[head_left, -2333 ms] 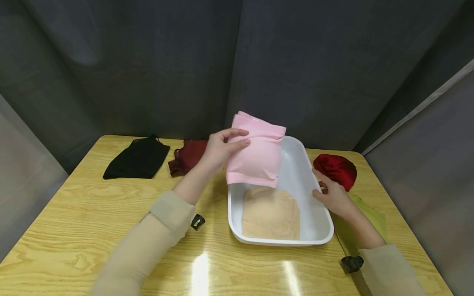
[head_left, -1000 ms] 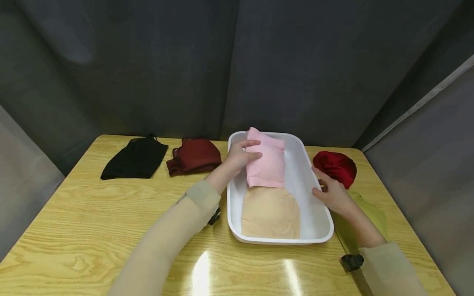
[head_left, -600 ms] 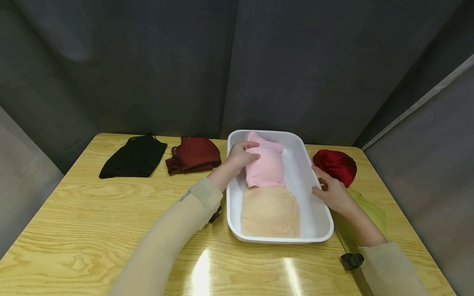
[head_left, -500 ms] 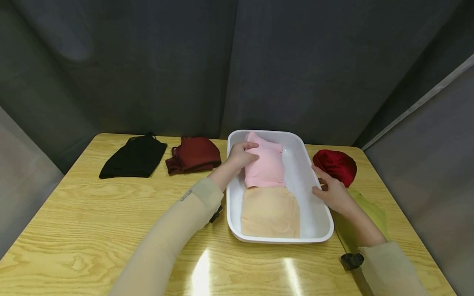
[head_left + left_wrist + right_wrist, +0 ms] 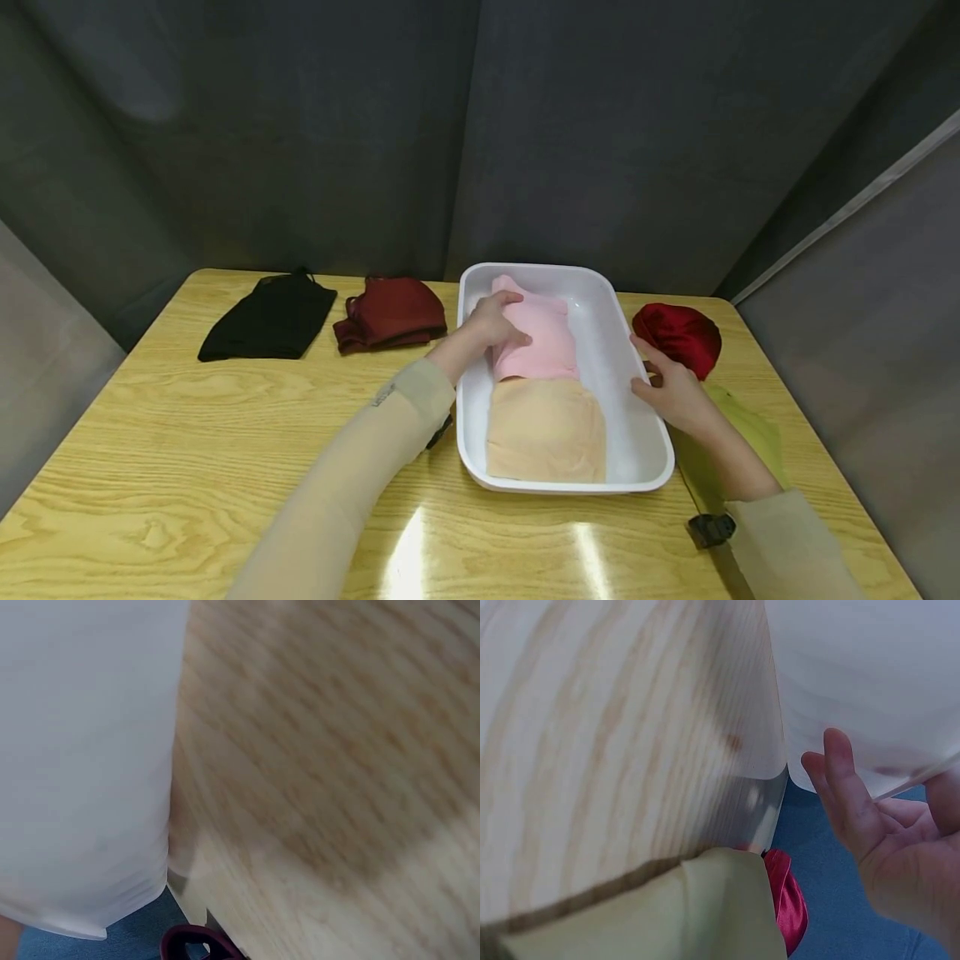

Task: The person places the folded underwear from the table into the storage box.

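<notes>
A white plastic tub [image 5: 618, 433] stands on the table. In its far half lies a pink bandeau top [image 5: 546, 333]; a beige folded garment [image 5: 547, 433] lies in the near half. My left hand [image 5: 489, 321] reaches over the tub's left wall and rests on the pink top, thumb and fingers spread apart. My right hand [image 5: 671, 396] holds the tub's right rim, its thumb over the edge and its fingers along the outer wall, as the right wrist view also shows. The left wrist view mostly shows the tub's outer side [image 5: 82, 750]; the left fingers are hidden there.
On the wooden table [image 5: 225, 467], a black strappy top [image 5: 270, 318] and a dark red bra [image 5: 393, 314] lie left of the tub. Right of it are a shiny red satin piece [image 5: 678, 337] and an olive-green garment [image 5: 750, 433]. Dark curtains [image 5: 315, 142] stand behind.
The pink top has come down from above the tub and now lies in its far half. My left hand's thumb has spread away from its fingers. The right hand stays on the rim.
</notes>
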Demonstrator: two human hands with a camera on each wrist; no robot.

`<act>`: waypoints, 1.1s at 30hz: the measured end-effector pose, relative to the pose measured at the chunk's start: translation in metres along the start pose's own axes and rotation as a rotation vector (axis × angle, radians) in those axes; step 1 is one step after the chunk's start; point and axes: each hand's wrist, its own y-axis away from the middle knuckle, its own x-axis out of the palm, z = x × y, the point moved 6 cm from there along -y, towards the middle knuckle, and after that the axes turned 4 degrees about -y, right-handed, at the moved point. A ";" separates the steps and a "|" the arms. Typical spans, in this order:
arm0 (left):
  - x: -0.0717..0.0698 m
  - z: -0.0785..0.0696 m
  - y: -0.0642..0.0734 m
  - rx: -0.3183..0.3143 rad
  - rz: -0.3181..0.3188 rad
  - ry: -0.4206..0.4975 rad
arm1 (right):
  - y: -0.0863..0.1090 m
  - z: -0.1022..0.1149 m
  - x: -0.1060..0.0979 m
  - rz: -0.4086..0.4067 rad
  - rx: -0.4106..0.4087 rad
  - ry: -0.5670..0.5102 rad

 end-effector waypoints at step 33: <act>-0.002 -0.017 0.017 0.036 0.010 -0.336 | -0.001 0.000 0.000 -0.006 0.000 0.012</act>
